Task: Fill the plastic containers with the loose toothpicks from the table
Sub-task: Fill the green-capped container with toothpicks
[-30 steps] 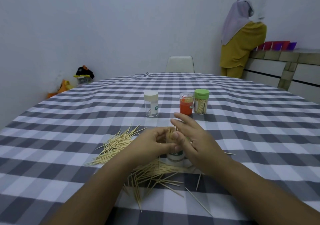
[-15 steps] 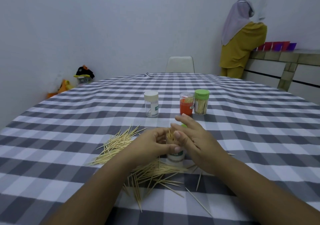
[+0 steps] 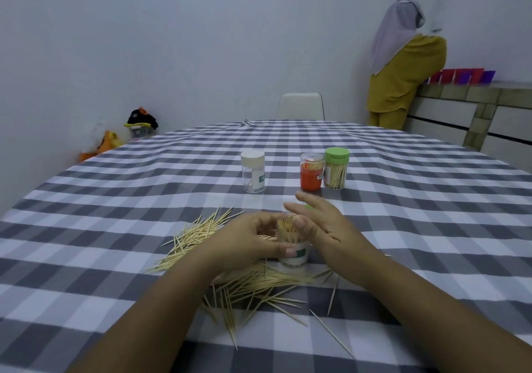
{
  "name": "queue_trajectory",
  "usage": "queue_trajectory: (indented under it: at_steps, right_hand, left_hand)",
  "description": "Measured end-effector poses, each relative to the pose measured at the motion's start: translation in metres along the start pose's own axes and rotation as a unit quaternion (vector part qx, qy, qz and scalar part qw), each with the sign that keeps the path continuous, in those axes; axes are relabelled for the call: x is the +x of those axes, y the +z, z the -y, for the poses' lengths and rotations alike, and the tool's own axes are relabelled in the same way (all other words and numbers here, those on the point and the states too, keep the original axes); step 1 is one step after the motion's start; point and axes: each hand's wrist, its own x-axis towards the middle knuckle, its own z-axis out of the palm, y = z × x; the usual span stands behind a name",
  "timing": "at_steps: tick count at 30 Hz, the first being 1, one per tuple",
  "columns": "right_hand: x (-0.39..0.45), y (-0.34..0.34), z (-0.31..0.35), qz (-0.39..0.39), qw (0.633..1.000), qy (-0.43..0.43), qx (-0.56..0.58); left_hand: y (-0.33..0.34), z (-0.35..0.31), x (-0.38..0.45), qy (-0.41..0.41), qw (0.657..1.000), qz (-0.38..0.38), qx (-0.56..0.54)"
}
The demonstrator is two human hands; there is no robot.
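A small clear plastic container (image 3: 293,257), open at the top and packed with toothpicks, stands on the checked tablecloth in front of me. My left hand (image 3: 247,240) grips it round the side, thumb on its label. My right hand (image 3: 322,228) is beside its rim with the fingers straight and the thumb against the toothpick tips. Loose toothpicks (image 3: 201,234) lie in a pile to the left and more loose toothpicks (image 3: 259,289) spread below the container. A green lid (image 3: 309,206) peeks out behind my right hand.
Three closed containers stand further back: a white-capped empty one (image 3: 253,175), an orange one (image 3: 311,175) and a green-capped one (image 3: 336,168) holding toothpicks. A white chair (image 3: 300,106) is at the table's far side. A person (image 3: 403,64) stands at a counter at the right.
My right hand has lowered and flattened beside the container's rim, its thumb now on the toothpick tips. My left hand keeps its hold on the container.
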Motion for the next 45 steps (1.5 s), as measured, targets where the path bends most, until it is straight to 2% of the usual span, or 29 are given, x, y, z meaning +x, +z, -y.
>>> queue_trajectory:
  at_steps: [2, 5, 7, 9, 13, 18, 22, 25, 27, 31, 34, 39, 41, 45]
  right_hand:
    - [-0.001, -0.002, 0.000, 0.041, 0.996, 0.048, 0.066]
    - [-0.001, -0.002, -0.002, 0.088, 0.991, 0.080, 0.060]
    - [0.000, -0.003, -0.001, 0.089, 0.990, 0.087, 0.059]
    - [0.000, -0.003, -0.002, 0.085, 0.990, 0.091, 0.063]
    - [0.000, -0.003, 0.002, 0.098, 0.989, 0.096, 0.056]
    - [-0.001, -0.003, 0.004, 0.103, 0.988, 0.102, 0.052]
    - [-0.002, -0.003, 0.006, 0.099, 0.989, 0.104, 0.046]
    - [-0.003, -0.004, 0.006, 0.102, 0.988, 0.104, 0.044]
    - [-0.003, -0.004, 0.006, 0.102, 0.988, 0.105, 0.044]
    - [-0.002, -0.003, 0.006, 0.103, 0.988, 0.103, 0.041]
    - [-0.002, -0.003, 0.006, 0.104, 0.988, 0.105, 0.039]
    - [-0.002, -0.003, 0.007, 0.102, 0.989, 0.104, 0.033]
    - [-0.002, -0.003, 0.008, 0.103, 0.989, 0.104, 0.029]
    - [-0.002, -0.003, 0.007, 0.100, 0.989, 0.103, 0.033]
  left_hand:
    - [-0.011, 0.005, 0.000, -0.026, 0.998, -0.009, 0.048]
    - [-0.024, 0.011, 0.000, -0.071, 0.989, -0.077, 0.108]
    - [-0.026, 0.014, 0.001, -0.091, 0.973, -0.127, 0.169]
    - [-0.022, 0.018, 0.002, -0.098, 0.961, -0.137, 0.220]
    - [-0.015, 0.027, 0.009, -0.101, 0.941, -0.093, 0.310]
    - [-0.019, 0.018, 0.007, -0.126, 0.917, -0.067, 0.373]
    - [-0.024, 0.011, 0.001, -0.174, 0.904, -0.036, 0.388]
    - [-0.027, 0.006, -0.009, -0.205, 0.914, 0.006, 0.350]
    - [-0.028, 0.003, -0.011, -0.204, 0.912, 0.014, 0.356]
    - [-0.027, 0.007, -0.004, -0.151, 0.884, -0.023, 0.442]
    - [-0.026, 0.009, 0.002, -0.145, 0.871, -0.045, 0.468]
    - [-0.017, 0.013, 0.018, -0.147, 0.797, -0.006, 0.585]
    - [-0.011, 0.016, 0.018, -0.124, 0.777, -0.013, 0.617]
    - [-0.004, 0.017, 0.017, -0.099, 0.770, -0.053, 0.628]
